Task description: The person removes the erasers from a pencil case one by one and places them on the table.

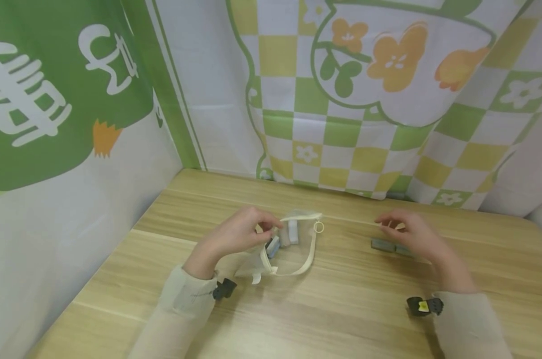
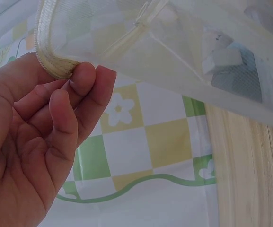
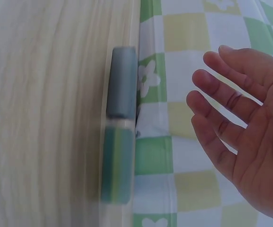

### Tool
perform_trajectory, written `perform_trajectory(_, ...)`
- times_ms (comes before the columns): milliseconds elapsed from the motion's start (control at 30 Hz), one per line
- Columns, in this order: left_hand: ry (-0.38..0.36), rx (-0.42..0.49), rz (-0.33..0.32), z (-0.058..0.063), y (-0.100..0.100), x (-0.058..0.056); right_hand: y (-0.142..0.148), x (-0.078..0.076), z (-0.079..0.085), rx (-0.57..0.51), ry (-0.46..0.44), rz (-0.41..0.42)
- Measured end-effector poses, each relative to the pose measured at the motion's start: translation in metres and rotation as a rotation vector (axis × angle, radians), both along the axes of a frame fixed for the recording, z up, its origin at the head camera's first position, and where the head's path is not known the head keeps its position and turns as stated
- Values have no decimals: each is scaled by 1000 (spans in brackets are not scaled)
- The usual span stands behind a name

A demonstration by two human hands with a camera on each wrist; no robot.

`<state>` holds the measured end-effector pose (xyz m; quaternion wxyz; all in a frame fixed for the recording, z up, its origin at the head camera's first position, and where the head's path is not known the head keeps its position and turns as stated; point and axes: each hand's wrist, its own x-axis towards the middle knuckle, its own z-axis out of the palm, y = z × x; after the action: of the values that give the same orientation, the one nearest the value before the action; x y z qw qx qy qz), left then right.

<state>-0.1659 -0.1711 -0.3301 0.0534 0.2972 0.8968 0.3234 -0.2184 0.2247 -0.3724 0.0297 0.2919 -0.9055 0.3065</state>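
Left hand (image 1: 237,234): fingers pinch the zip edge (image 2: 56,68) of a translucent mesh pouch (image 1: 293,262) on the bench (image 1: 342,309); left wrist view shows the pinch best. Right hand (image 1: 410,233): fingers loosely spread, holding nothing, near a grey block (image 3: 122,82) and a green block (image 3: 117,165) lying end to end. Yellowish stripe on the latter visible only from the right wrist. Head view: right hand partly covers one of the pair. Small blocks (image 1: 293,232) inside pouch, blurred by mesh; left wrist view crops the pouch. Checked curtain (image 1: 311,129) behind.
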Motion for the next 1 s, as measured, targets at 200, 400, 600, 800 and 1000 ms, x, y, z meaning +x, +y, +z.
perform_trajectory(200,8,0,1,1,0,0,-14,0,3,-11,-20,20)
perform_trajectory(400,9,-2,5,1,0,0,-25,1,3,-34,-20,48)
perform_trajectory(600,9,-6,5,1,0,0,-35,2,3,-55,-18,64)
perform_trajectory(800,20,-7,6,1,-1,1,-43,2,4,-53,-21,59)
perform_trajectory(1000,16,-4,0,0,-1,0,-50,3,6,-42,-8,72)
